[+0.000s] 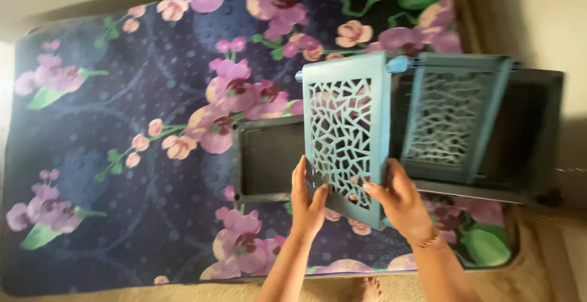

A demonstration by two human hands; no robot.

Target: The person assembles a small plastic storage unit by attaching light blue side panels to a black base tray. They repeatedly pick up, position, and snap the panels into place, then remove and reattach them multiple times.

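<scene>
Head cam: both hands, left [307, 204] & right [400, 201], are gripping bottom edge of teal lattice panel [346, 140], holding it upright over grey tray [266, 158] on floral bedsheet [122, 155].

Dim, warm indoor light falls over the floral mattress [122, 124], with a blown-out glare along its left edge and top-left corner. The right side sinks into murky shadow around the dark tray [538, 137]. The whole frame is soft with motion blur; the teal lattice panel [345, 137] smears slightly.
</scene>
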